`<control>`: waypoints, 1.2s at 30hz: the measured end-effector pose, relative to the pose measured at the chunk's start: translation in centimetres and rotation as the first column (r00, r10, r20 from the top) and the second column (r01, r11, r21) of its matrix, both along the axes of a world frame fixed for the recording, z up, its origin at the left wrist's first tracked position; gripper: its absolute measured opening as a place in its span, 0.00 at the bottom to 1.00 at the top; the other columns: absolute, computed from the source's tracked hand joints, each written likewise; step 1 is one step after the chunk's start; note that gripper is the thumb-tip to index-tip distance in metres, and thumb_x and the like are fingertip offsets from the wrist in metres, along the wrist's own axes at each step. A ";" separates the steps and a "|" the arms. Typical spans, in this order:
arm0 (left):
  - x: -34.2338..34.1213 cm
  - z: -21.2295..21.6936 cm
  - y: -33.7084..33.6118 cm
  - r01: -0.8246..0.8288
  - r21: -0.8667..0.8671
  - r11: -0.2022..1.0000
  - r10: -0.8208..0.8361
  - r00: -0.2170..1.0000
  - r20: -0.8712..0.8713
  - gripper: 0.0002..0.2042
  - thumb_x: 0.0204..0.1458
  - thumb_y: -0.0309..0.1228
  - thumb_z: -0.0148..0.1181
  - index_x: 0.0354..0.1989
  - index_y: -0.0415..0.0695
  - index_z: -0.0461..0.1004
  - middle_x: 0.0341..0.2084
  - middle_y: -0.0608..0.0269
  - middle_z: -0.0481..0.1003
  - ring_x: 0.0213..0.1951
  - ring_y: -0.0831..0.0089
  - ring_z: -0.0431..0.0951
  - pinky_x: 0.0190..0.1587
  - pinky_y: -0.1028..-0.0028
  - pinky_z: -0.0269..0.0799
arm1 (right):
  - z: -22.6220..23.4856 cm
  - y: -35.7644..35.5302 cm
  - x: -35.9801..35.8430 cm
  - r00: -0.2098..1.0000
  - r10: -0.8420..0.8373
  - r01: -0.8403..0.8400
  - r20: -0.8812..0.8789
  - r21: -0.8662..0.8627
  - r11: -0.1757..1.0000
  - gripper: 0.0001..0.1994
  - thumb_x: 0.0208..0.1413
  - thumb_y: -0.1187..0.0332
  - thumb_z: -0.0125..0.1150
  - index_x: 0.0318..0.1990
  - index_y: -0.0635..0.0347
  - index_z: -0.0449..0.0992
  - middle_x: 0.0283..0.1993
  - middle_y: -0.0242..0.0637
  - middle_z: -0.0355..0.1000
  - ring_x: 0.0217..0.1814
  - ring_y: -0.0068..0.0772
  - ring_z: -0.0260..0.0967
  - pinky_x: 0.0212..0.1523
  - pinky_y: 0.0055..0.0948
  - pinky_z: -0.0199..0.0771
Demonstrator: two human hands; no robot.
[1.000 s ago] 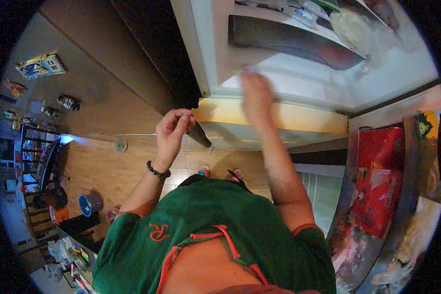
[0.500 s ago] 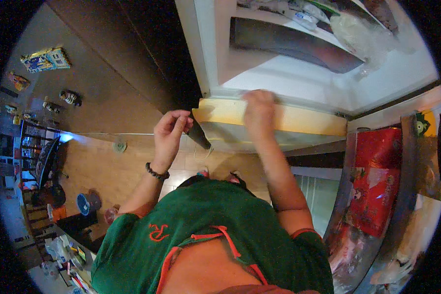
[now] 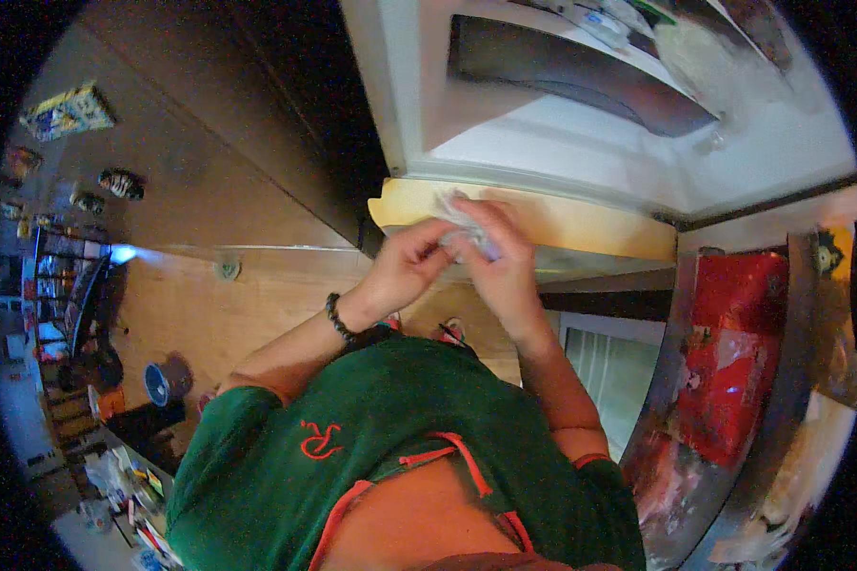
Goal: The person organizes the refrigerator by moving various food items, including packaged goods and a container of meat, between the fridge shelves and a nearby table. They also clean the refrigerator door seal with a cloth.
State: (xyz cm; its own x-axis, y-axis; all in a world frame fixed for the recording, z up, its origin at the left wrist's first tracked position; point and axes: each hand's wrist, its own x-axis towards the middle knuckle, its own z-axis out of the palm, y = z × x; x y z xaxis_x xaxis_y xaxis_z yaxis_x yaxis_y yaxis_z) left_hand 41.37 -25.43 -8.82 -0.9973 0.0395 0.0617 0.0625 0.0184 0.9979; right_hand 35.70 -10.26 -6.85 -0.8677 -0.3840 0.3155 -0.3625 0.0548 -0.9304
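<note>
In front of my chest, my two hands meet at a crumpled white wad [image 3: 465, 224], either tissue or thin plastic; I cannot tell which. My right hand [image 3: 503, 262] has its fingers closed round the wad. From the left, my left hand [image 3: 405, 274] pinches at its lower side, with a dark beaded bracelet on the wrist. Both hands are over a pale yellow ledge [image 3: 590, 217] along the front of an open refrigerator [image 3: 543, 143]. The fingers hide part of the wad.
Inside the white refrigerator compartment is a dark curved panel [image 3: 581, 81] with plastic-wrapped items above it. On the right, the open door's shelves hold a red package [image 3: 733, 352]. A dark cabinet [image 3: 229, 114] stands left. A blue bucket [image 3: 169, 383] is on the wooden floor.
My left hand has moved right and my right hand slightly down and left, bringing them together. The white wad now shows between them. The view has shifted slightly.
</note>
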 end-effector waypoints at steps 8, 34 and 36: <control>3.1 -1.8 -4.6 0.063 -0.201 0.978 -0.038 0.991 0.126 0.10 0.56 0.24 0.51 0.45 0.40 0.73 0.38 0.64 0.75 0.40 0.78 0.73 0.43 0.79 0.68 | -3.5 11.1 -7.2 0.708 -0.524 0.705 -0.474 0.514 0.488 0.24 0.49 0.74 0.57 0.56 0.63 0.64 0.53 0.50 0.66 0.56 0.47 0.62 0.59 0.40 0.58; 5.6 1.1 -7.5 -0.352 -0.065 0.934 0.341 0.930 -0.135 0.08 0.58 0.25 0.49 0.41 0.36 0.73 0.36 0.61 0.75 0.38 0.76 0.74 0.43 0.77 0.69 | -1.3 12.0 -5.3 0.830 -0.535 0.553 0.161 -0.104 0.827 0.09 0.53 0.73 0.55 0.40 0.64 0.75 0.37 0.35 0.74 0.37 0.24 0.69 0.40 0.24 0.70; 4.9 1.0 -7.1 -0.328 -0.107 0.939 0.313 0.940 -0.135 0.08 0.58 0.25 0.49 0.41 0.36 0.73 0.35 0.61 0.75 0.38 0.76 0.74 0.43 0.77 0.69 | -2.5 15.8 -6.1 0.647 -0.760 0.762 -0.052 0.064 0.644 0.10 0.53 0.73 0.54 0.42 0.65 0.74 0.40 0.36 0.73 0.40 0.25 0.69 0.42 0.26 0.69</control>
State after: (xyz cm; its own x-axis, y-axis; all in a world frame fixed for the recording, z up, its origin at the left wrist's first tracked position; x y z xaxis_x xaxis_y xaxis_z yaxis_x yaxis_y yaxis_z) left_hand 46.25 -32.55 -7.85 -0.9448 -0.2664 0.1908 0.1453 0.1813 0.9726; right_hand 29.63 5.49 -9.39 -0.8592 0.3866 0.3353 -0.1791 0.3866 -0.9047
